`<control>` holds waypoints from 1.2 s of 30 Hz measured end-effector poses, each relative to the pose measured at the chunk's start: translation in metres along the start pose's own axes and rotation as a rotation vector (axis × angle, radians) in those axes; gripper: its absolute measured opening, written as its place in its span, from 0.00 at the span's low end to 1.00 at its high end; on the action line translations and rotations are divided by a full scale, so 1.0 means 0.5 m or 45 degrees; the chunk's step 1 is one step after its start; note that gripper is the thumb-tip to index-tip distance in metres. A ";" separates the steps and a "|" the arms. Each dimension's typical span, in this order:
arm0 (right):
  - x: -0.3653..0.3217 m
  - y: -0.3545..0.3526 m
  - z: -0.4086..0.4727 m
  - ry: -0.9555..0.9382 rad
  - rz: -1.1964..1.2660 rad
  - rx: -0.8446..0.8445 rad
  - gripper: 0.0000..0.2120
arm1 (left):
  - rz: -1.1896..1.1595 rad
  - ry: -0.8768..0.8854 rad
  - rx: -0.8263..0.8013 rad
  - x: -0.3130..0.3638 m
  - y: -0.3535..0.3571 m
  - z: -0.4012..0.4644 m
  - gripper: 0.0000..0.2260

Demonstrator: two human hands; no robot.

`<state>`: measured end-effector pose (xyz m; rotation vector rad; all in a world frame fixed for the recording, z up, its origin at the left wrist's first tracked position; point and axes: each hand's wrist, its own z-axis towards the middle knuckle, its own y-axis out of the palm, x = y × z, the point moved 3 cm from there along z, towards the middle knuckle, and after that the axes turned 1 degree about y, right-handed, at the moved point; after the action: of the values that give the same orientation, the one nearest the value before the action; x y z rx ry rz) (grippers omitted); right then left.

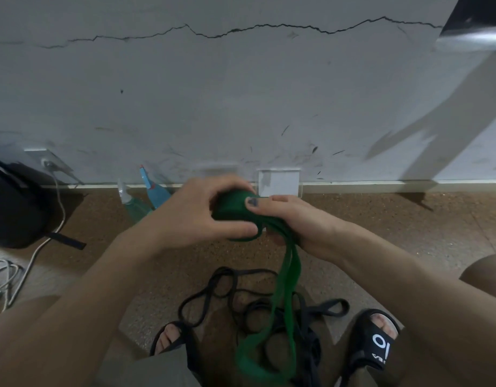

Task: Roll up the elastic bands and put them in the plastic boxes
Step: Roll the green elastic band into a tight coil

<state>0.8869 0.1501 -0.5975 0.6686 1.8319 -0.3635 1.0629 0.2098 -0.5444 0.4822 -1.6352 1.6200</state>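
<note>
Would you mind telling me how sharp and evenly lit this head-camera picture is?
Head view: wide-angle bending curves the skirting board; the green band smears with motion blur at its lower loop; the left hand and right hand are fairly sharp; a broad diagonal shadow crosses the wall at right; lighting is dim and flat.

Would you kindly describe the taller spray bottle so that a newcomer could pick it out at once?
Start at the cracked grey wall and follow its white skirting board leftwards, past the person's left hand. Two plastic spray bottles stand there on the brown floor. The one meant is the blue bottle with a red-tipped nozzle; its shorter neighbour is teal-green with a clear top.
</note>
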 end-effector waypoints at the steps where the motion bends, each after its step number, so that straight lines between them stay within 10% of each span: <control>1: 0.006 0.002 0.005 0.026 -0.072 0.025 0.34 | 0.125 0.032 -0.038 0.000 0.007 0.001 0.18; 3: 0.013 0.004 0.008 0.066 -0.140 0.002 0.44 | 0.198 0.065 -0.065 0.002 0.013 0.004 0.17; 9: -0.002 -0.009 -0.008 0.111 0.236 -0.307 0.22 | -0.128 0.047 0.030 0.002 0.013 0.000 0.16; 16: 0.029 -0.001 0.014 0.156 -0.334 -0.017 0.41 | 0.168 0.042 -0.174 0.005 0.034 0.003 0.15; 22: 0.007 -0.023 -0.004 0.113 -0.065 -0.287 0.25 | 0.021 0.048 -0.016 -0.005 0.018 -0.003 0.16; 36: 0.017 -0.012 -0.011 0.217 0.077 -0.239 0.28 | -0.013 0.013 -0.060 -0.004 0.018 -0.009 0.16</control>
<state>0.8771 0.1503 -0.6038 0.6386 1.9736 -0.0944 1.0587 0.2146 -0.5525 0.4566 -1.6573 1.5704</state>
